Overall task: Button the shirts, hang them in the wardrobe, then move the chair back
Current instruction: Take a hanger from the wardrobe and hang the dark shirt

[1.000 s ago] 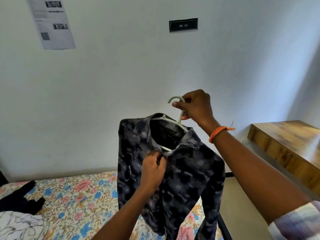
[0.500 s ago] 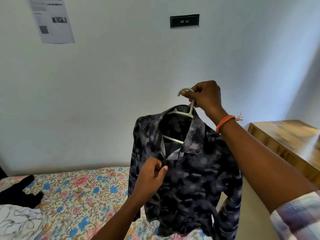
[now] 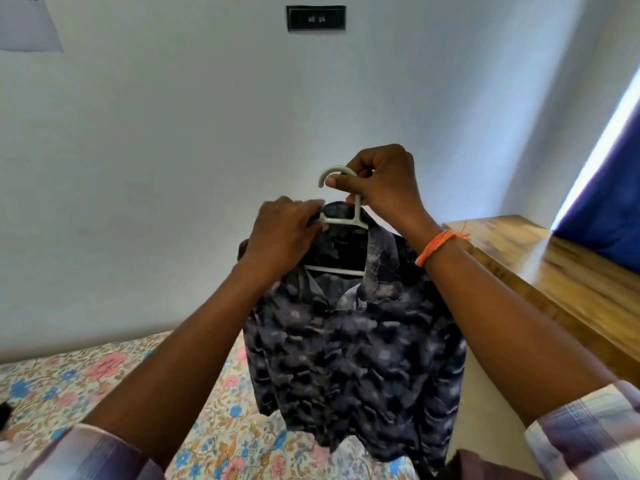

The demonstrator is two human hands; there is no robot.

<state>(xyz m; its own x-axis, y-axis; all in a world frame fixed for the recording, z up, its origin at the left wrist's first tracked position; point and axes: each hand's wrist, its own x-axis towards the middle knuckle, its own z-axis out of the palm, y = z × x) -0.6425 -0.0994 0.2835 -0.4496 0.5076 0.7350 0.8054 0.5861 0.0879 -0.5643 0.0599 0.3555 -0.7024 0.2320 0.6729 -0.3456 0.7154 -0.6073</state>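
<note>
At the centre of the frame the right hand (image 3: 382, 183) grips the hook of a pale hanger (image 3: 341, 220), thumb and curled fingers pinched round its neck. A dark patterned shirt (image 3: 353, 358) hangs from it, filling the lower middle of the frame, in the air above the near edge of the bed (image 3: 69, 382). The left hand (image 3: 280, 237), just left of the hook, has its fingers curled over the hanger's left shoulder and the shirt collar there. An orange thread band (image 3: 438, 245) circles the right wrist. The floral bed lies at lower left, a wooden bench (image 3: 554, 271) at right, a blue curtain (image 3: 613, 209) at the right edge. A dark plaque (image 3: 316, 18) sits on the wall at top centre, a paper (image 3: 27, 29) at upper left.
</note>
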